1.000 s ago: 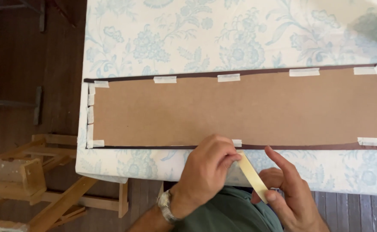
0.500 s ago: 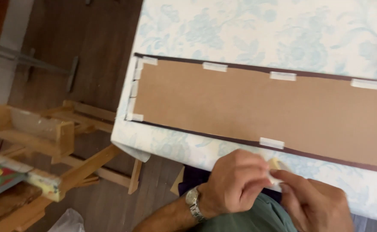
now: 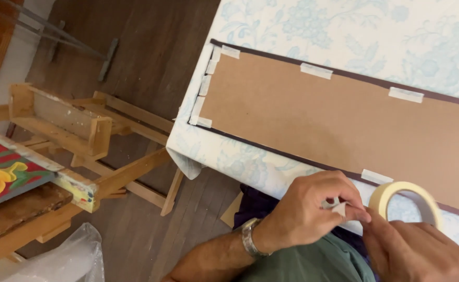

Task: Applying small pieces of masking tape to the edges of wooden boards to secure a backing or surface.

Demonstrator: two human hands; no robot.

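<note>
1. The desk (image 3: 271, 21) is covered with a white cloth printed with pale blue flowers; its near left corner hangs down above the dark wooden floor (image 3: 151, 47).
2. A long brown backing board (image 3: 344, 125) lies flat on the desk, running from the near left corner away to the right, with a thin dark frame edge around it.
3. Left of the desk, on the floor, stands a wooden easel (image 3: 78, 136) with a brightly painted canvas (image 3: 4, 172) at its near end.
4. My left hand (image 3: 308, 209), with a metal wristwatch (image 3: 250, 237) on the wrist, is at the near edge of the desk, fingers pinched narrow on a loose end of masking tape (image 3: 338, 208).
5. My right hand (image 3: 412, 253) is closed around the roll of masking tape (image 3: 404, 196), touching my left hand at the fingertips.
6. Short strips of tape (image 3: 315, 70) hold the board to the frame along its far, left and near edges.
</note>
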